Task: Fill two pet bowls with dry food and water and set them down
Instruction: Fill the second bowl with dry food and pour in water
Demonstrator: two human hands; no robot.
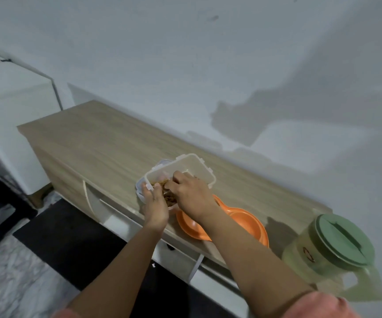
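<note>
Right hand [188, 191] is down inside the clear food container [180, 177], fingers curled into the brown dry food [168, 198], apparently gathering a handful; whether anything else is in the grip cannot be told, fingertips are hidden. Left hand [154, 204] grips the container's near-left wall, thumb and fingers curled round the rim, steadying it. Container is lidless, rectangular, long axis running from the left hand away toward the wall [208, 65], tilted slightly toward the person. Just beside the right wrist, partly under the forearm, lie the orange pet bowls [249, 222], apparently two joined or overlapping dishes, long axis running out to the right of the hands along the wooden cabinet top [93, 138]; both look empty. Well to the right of the right arm stands the water jug [332, 251] with green lid, handle toward the person. Step in hand looks like scooping food: keep the left hand firm on the wall so the container doesn't slide, close the right fingers fully before lifting, carry low and short over to the nearest bowl to avoid spilling kibble.
</note>
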